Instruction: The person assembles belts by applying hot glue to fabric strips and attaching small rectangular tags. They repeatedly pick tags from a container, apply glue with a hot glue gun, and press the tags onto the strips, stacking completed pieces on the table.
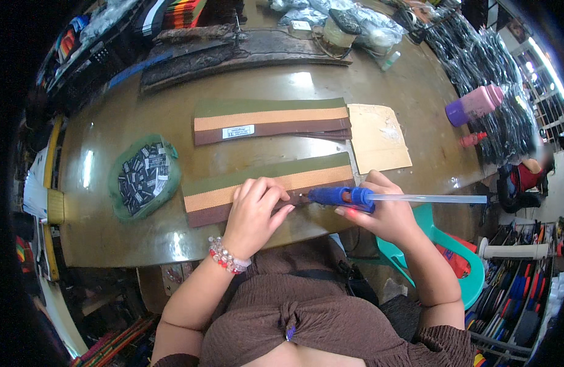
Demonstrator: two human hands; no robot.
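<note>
My right hand (383, 211) is closed round a blue hot glue gun (340, 197), a long clear glue stick (429, 198) poking out of its back. The gun's tip is at the brown band of the nearer striped fabric strip (221, 196), green, tan and brown. On that same strip rests my left hand (256, 205), fingers spread on the cloth and thumb apart, close to the nozzle. Whether the tip touches the cloth I cannot tell. Farther back lies a matching pile of striped strips (267, 116), with a white label (238, 131) on its brown band.
A green bag (118, 199) of small dark labels sits at left. Right of the strips lies a tan board (380, 150) with glue residue. A pink-purple bottle (474, 105) stands at the table's right edge; a teal chair (471, 278) is below. Plastic-wrapped goods are stacked behind.
</note>
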